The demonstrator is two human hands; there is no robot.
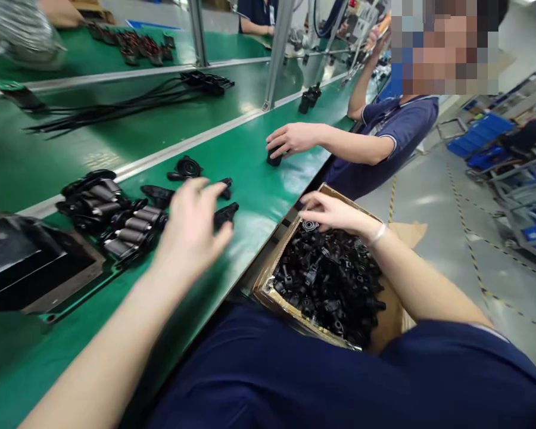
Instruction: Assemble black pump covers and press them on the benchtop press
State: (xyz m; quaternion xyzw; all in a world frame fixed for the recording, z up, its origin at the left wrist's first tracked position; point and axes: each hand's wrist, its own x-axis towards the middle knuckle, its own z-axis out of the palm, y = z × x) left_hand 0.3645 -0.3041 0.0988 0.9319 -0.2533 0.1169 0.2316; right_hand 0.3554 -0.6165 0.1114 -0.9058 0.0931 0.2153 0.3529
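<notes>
My left hand [190, 223] is over the green bench, fingers apart, with nothing seen in its grip. Around its fingertips lie black plastic parts [226, 215], and a round black housing [187, 167] sits just beyond. My right hand [333, 213] is at the far corner of a cardboard box [268, 285] heaped with small black plastic parts [328, 280]. Its bent fingers appear to grip a round black plastic part [309, 226], partly covered by the hand.
Left on the bench are black assemblies with metallic cylinders [134, 229] and a dark box-like fixture [36, 262]. Black cables [138, 104] lie past the rail. A co-worker's hand [297, 138] holds a black cylindrical part [274, 156]. Metal posts [279, 53] stand along the rail.
</notes>
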